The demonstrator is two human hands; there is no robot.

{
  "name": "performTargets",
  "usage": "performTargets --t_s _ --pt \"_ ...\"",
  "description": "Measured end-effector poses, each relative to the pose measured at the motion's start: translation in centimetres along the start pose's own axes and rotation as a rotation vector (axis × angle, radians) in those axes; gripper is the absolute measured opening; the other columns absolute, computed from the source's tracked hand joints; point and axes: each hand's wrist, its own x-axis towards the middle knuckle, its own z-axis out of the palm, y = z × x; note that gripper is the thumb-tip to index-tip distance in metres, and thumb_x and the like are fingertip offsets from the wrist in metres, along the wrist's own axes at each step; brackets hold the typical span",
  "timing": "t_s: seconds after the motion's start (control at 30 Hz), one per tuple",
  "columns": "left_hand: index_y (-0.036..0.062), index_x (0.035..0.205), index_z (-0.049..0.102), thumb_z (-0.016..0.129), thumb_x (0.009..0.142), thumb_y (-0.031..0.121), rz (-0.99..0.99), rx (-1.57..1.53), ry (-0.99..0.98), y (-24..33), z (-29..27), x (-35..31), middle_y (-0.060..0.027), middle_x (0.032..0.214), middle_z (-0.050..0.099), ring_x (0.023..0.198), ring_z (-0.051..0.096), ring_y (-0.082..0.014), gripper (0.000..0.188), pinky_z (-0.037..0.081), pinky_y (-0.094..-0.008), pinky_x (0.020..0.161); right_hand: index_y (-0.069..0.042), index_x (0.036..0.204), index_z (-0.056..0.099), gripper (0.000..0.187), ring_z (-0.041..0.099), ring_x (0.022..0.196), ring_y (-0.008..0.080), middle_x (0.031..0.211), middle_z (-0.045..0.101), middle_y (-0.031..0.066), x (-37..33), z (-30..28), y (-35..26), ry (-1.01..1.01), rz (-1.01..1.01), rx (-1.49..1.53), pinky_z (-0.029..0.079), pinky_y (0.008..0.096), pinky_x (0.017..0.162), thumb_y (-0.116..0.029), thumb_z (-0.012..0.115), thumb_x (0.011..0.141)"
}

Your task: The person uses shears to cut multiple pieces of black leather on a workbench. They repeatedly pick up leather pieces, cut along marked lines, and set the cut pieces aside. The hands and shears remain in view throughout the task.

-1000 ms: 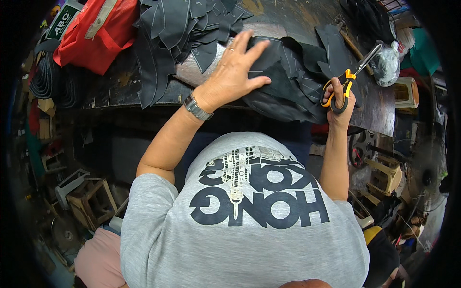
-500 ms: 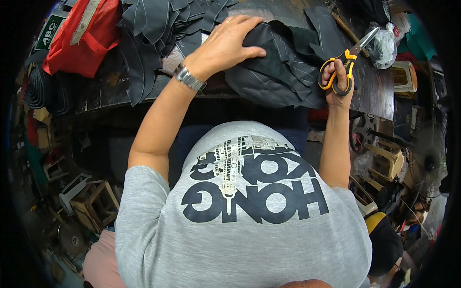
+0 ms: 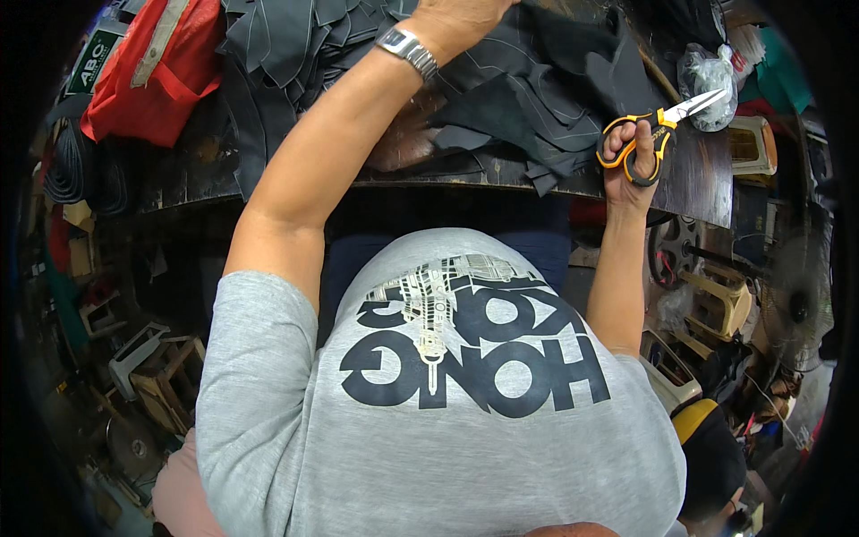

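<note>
A dark counter (image 3: 702,183) is being reached over by the left hand (image 3: 463,22) and the right hand (image 3: 633,161), a bare stretch being left just outside the right one. Between the two hands, a loose spread of dark cut pieces (image 3: 528,107) is being borne by it, pale lines being shown on several. Left of the left hand, a heap of similar pieces (image 3: 277,36) is being carried, and farther left, well apart from that hand, a red bag (image 3: 165,80) is being supported. Outward from the right hand, a clear plastic bag (image 3: 716,76) is being partly overlapped in view by the tips of yellow-and-black scissors (image 3: 664,121). The scissors are being gripped by the right hand, its fingers being curled at the handle loops. The left hand's fingers are being cut off by the view's upper edge; how far they are being spread, or whether anything is being held, cannot be told. Behind that hand, a metal watch (image 3: 407,54) is being worn.
</note>
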Motion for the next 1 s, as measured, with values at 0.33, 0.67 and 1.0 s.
performTargets --t_s 0.33,0.67,1.0 --pt "0.0077 0.140 0.048 0.058 0.089 0.058 -0.071 -0.178 -0.509 6.1 0.6 -8.6 -0.0215 0.142 0.048 0.137 0.039 -0.0378 0.072 0.026 -0.0533 0.113 -0.001 0.092 0.063 0.023 0.060 0.060 0.0122 0.073 0.062 0.0050 -0.7 1.3 0.3 0.056 0.035 -0.294 0.050 0.0233 0.053 -0.021 0.073 0.089" --pt "0.0047 0.111 0.069 0.070 0.089 0.029 -0.111 -1.217 -1.057 10.2 -3.4 -8.2 -0.0124 0.100 0.072 0.089 0.068 -0.0244 0.033 0.053 -0.0371 0.077 0.000 0.092 0.064 0.023 0.060 0.060 0.0118 0.074 0.062 0.0048 -0.8 1.3 0.2 0.072 0.033 -0.204 0.050 0.0237 0.052 -0.021 0.074 0.089" --pt "0.0014 0.154 0.020 0.069 0.088 0.002 -1.096 -1.558 -0.601 13.2 -4.7 -10.3 -0.0181 0.153 0.030 0.122 0.056 -0.0228 0.082 0.050 -0.0309 0.099 -0.002 0.085 0.062 0.029 0.056 0.059 0.0122 0.071 0.059 0.0049 -1.8 1.2 -2.0 -0.112 0.267 -0.272 0.044 0.0234 0.052 -0.030 0.066 0.093"
